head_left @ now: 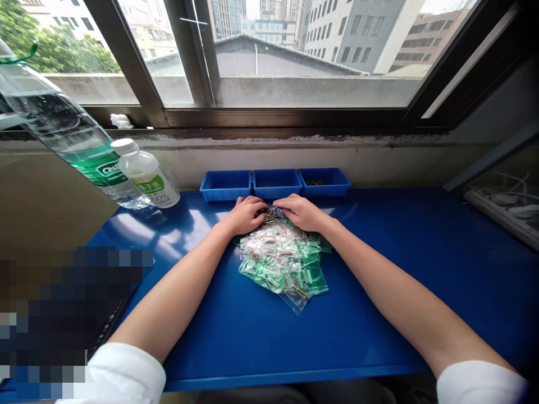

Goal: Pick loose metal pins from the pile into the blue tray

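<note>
A heap of small plastic bags (278,252), some clear and some green, lies on the blue table in front of me. Short metal pins or screws show through the plastic; their exact kind is too small to tell. My left hand (248,215) rests at the heap's far left edge, its fingers apart and curved around a cluster of small metal pieces (272,214). From the other side my right hand (300,212) reaches over the same cluster, fingers stretched out flat. Neither hand visibly grips anything.
Three blue bins (277,183) stand in a row against the wall; the right one (323,182) holds a few small metal pieces. Left of them are a large water bottle (63,123) and a smaller white-capped bottle (147,175). A power strip (505,210) lies at far right.
</note>
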Demonstrator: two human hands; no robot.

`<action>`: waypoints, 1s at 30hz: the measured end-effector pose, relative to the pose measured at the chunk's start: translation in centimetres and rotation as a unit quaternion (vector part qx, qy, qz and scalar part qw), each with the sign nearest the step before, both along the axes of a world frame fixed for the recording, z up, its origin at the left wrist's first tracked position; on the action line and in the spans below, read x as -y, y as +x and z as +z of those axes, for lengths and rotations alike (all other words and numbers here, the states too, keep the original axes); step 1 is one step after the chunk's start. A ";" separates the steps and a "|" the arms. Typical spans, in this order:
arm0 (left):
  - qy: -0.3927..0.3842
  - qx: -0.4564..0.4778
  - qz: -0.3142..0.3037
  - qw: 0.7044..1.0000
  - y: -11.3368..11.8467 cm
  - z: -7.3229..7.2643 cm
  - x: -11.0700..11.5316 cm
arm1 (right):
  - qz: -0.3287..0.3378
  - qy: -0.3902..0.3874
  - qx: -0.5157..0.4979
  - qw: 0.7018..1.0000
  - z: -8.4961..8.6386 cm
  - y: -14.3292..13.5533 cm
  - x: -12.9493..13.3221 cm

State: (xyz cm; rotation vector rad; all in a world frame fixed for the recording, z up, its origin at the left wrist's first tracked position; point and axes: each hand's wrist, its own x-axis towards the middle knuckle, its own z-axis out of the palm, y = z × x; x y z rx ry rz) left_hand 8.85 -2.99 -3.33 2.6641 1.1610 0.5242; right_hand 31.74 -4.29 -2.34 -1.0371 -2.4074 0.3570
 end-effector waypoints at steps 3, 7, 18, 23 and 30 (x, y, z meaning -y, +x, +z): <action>-0.001 -0.003 0.001 1.000 0.0 0.0 -0.1 | 0.022 -0.029 0.046 0.998 0.2 -0.4 0.4; 0.005 0.001 -0.003 1.000 -0.1 0.0 0.0 | 0.026 -0.027 0.056 0.998 0.4 -0.3 0.4; 0.002 -0.002 -0.002 1.000 0.0 0.1 0.0 | -0.056 -0.059 0.036 0.996 0.2 0.5 -0.3; 0.001 -0.001 -0.003 1.000 0.0 0.1 0.1 | -0.074 -0.079 0.069 0.992 0.5 0.7 -0.1; 0.001 -0.002 -0.004 1.000 0.0 0.2 0.1 | -0.075 -0.018 -0.039 0.996 0.5 1.5 -0.4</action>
